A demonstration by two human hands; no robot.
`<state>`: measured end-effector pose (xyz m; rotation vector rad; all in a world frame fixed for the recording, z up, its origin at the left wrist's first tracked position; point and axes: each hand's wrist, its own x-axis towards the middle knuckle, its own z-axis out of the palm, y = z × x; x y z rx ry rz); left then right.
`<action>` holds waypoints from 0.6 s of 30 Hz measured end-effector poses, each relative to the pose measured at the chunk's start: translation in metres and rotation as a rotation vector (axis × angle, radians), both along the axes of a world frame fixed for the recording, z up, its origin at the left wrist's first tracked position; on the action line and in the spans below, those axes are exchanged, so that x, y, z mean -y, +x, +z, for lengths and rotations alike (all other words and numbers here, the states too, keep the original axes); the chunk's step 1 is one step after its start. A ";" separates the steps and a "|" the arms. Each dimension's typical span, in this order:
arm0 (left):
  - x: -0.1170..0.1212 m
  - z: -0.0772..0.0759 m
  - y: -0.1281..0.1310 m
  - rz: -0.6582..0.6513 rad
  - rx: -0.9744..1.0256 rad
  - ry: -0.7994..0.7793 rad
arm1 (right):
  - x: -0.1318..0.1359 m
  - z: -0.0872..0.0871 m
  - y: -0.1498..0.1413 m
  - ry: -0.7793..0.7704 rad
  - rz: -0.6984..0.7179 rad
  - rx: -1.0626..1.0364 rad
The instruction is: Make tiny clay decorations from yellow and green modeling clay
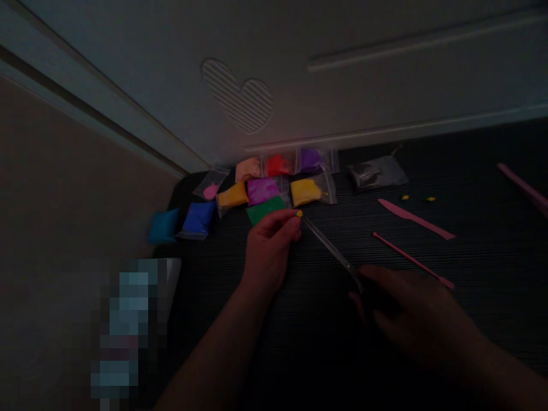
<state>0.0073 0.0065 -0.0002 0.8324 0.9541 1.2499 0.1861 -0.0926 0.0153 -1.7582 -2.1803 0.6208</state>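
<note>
The scene is dim. My left hand pinches a tiny yellow clay piece between thumb and fingertips, just in front of a green clay bag. My right hand grips the handles of scissors; the blades point up-left and their tip reaches the yellow piece. Several small bags of coloured clay lie in a cluster behind my left hand: a yellow bag, a magenta bag, a blue bag, a red bag and a purple bag.
Everything lies on a dark ribbed mat against a white panel with a heart relief. A pink plastic knife, a thin pink stick tool, another pink tool, a dark clay bag and two yellow clay bits lie to the right.
</note>
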 end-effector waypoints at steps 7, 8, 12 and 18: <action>0.001 0.000 0.001 -0.006 -0.045 0.004 | -0.001 0.000 0.001 0.009 0.013 0.010; 0.001 0.000 0.001 -0.006 -0.049 0.006 | -0.001 0.000 0.001 0.018 0.012 0.010; 0.001 0.000 0.001 -0.009 -0.064 0.024 | 0.000 -0.002 0.001 0.011 0.010 0.010; 0.001 0.000 0.000 -0.023 -0.062 0.028 | -0.002 0.000 0.000 -0.014 0.000 0.006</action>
